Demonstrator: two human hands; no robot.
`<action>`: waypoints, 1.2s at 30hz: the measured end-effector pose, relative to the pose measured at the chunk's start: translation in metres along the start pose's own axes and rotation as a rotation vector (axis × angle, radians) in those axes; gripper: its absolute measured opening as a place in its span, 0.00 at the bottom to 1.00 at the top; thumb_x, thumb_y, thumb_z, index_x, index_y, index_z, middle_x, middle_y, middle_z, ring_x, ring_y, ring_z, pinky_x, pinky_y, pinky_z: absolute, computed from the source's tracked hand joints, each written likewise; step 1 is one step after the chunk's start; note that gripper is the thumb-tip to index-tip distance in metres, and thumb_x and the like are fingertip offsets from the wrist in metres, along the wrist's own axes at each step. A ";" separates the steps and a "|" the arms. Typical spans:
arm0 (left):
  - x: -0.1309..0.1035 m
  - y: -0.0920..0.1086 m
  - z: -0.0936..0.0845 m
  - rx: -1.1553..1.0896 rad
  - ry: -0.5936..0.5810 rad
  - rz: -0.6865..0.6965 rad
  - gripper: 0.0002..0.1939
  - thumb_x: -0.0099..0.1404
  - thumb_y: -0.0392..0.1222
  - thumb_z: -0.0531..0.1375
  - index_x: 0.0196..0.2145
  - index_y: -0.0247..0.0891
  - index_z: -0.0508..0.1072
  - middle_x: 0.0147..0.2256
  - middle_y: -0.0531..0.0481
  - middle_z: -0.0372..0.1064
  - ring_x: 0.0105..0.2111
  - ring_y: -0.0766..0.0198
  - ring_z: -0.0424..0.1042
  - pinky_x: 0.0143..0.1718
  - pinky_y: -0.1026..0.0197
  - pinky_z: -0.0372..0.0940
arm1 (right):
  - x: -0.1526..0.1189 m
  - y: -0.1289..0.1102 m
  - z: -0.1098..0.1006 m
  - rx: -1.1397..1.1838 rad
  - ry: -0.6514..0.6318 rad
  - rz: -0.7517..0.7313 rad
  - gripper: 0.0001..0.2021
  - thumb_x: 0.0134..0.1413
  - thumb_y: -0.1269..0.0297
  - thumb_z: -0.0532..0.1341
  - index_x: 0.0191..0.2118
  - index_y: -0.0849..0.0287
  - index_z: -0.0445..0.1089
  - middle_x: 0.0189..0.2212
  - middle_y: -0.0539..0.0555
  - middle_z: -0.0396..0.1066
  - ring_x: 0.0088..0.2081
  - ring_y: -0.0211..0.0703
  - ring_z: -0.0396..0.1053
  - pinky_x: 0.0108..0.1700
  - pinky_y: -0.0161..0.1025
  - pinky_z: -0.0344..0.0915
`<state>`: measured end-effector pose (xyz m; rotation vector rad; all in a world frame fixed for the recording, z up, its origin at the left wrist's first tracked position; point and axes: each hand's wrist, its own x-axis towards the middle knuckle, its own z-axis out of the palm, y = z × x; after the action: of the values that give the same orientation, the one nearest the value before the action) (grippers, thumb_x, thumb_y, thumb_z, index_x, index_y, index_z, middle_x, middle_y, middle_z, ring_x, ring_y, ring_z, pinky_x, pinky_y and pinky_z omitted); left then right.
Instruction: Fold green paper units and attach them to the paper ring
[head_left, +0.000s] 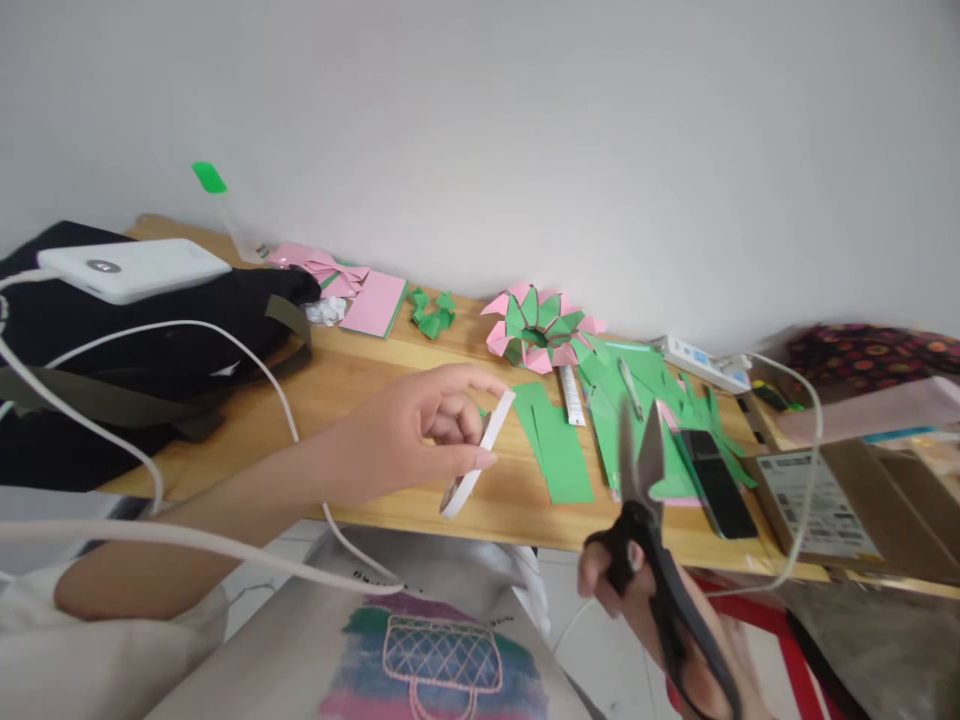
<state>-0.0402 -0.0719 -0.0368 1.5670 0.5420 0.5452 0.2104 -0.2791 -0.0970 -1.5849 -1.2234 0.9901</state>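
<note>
Between the thumb and forefinger of my left hand [442, 430] is a thin white ring-like roll [480, 455], seen nearly edge-on, over the table's front part. My right hand [675, 620], partly blurred, holds black-handled scissors [643, 500] at the lower right, their blades pointing up and slightly apart. Green paper strips [559, 450] lie on the wooden table between my two hands. Behind them stands a pink and green folded-paper ring [538, 328]. A smaller green folded piece [433, 312] sits to its left. A white tube [571, 396] lies beside the strips.
Green sheets [637, 380], a pen [631, 388] and a phone [718, 484] are at right, near a power strip [703, 362] and cardboard box [840, 500]. A black bag [150, 370] bears a white power bank [133, 268]. White cables cross my left forearm.
</note>
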 end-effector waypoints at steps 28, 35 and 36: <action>-0.007 0.032 -0.003 0.222 -0.167 -0.037 0.20 0.58 0.36 0.64 0.49 0.42 0.70 0.26 0.59 0.67 0.27 0.70 0.70 0.29 0.69 0.68 | 0.011 -0.037 -0.027 -0.025 -0.456 0.199 0.17 0.58 0.48 0.60 0.38 0.49 0.51 0.31 0.47 0.54 0.30 0.38 0.54 0.28 0.32 0.57; -0.008 0.030 -0.005 0.234 -0.180 -0.039 0.20 0.58 0.36 0.63 0.49 0.42 0.70 0.26 0.58 0.68 0.26 0.69 0.70 0.30 0.68 0.68 | 0.016 -0.053 -0.027 -0.168 -0.382 0.091 0.13 0.57 0.59 0.62 0.35 0.51 0.53 0.29 0.45 0.55 0.28 0.36 0.55 0.28 0.31 0.59; -0.008 0.030 -0.005 0.242 -0.187 -0.041 0.20 0.58 0.37 0.63 0.49 0.43 0.70 0.26 0.58 0.68 0.26 0.69 0.71 0.30 0.68 0.68 | 0.017 -0.055 -0.028 -0.203 -0.362 0.066 0.13 0.56 0.61 0.63 0.35 0.51 0.54 0.28 0.45 0.56 0.27 0.36 0.55 0.28 0.32 0.60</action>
<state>-0.0488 -0.0747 -0.0066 1.8104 0.5101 0.3054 0.2244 -0.2600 -0.0375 -1.6559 -1.5668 1.2689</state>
